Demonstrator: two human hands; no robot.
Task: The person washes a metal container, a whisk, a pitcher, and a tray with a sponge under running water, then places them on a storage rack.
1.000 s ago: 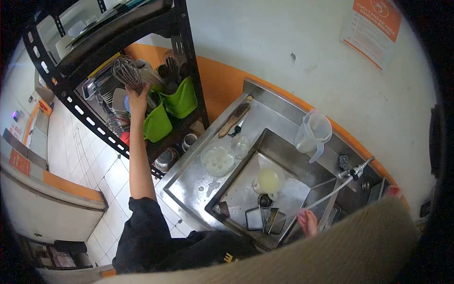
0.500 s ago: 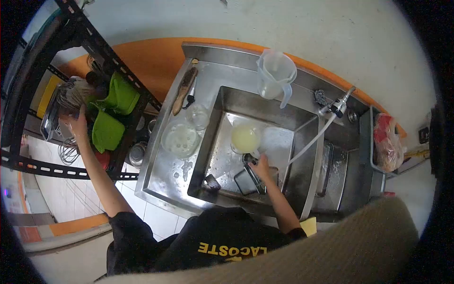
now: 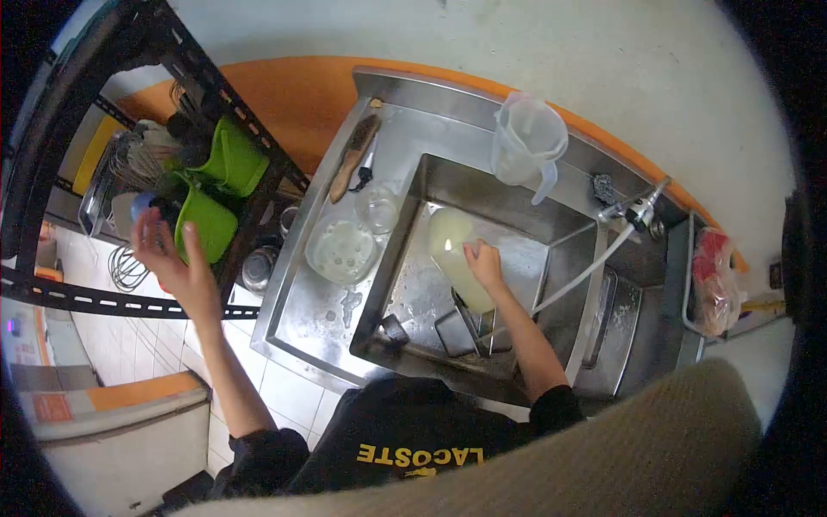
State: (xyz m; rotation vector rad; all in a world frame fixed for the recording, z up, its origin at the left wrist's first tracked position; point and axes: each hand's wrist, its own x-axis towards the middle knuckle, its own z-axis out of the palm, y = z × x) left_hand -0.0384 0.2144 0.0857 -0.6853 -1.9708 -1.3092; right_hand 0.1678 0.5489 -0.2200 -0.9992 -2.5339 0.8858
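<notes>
My right hand (image 3: 485, 264) is closed at the side of a clear jug (image 3: 449, 231) in the sink, seemingly on its handle. The jug is tilted, and pale yellow liquid (image 3: 468, 289) runs out toward the dark rectangular trays (image 3: 455, 333) on the sink floor. Out to the left, my left hand (image 3: 177, 263) is raised in front of the rack with its fingers spread and nothing in it. Behind those fingers are green plastic bins (image 3: 207, 226) and a bluish round thing (image 3: 142, 205).
On the steel counter are a tub of foamy liquid (image 3: 342, 252), a clear container (image 3: 376, 209) and a wooden-handled brush (image 3: 355, 159). A large measuring jug (image 3: 524, 142) stands behind the sink. A tap with a white hose (image 3: 594, 263) crosses the right side.
My right hand has moved up from the trays to the jug, which has tipped, spilling yellow liquid. My left hand has drawn back from the whisks on the rack. The view has shifted slightly.
</notes>
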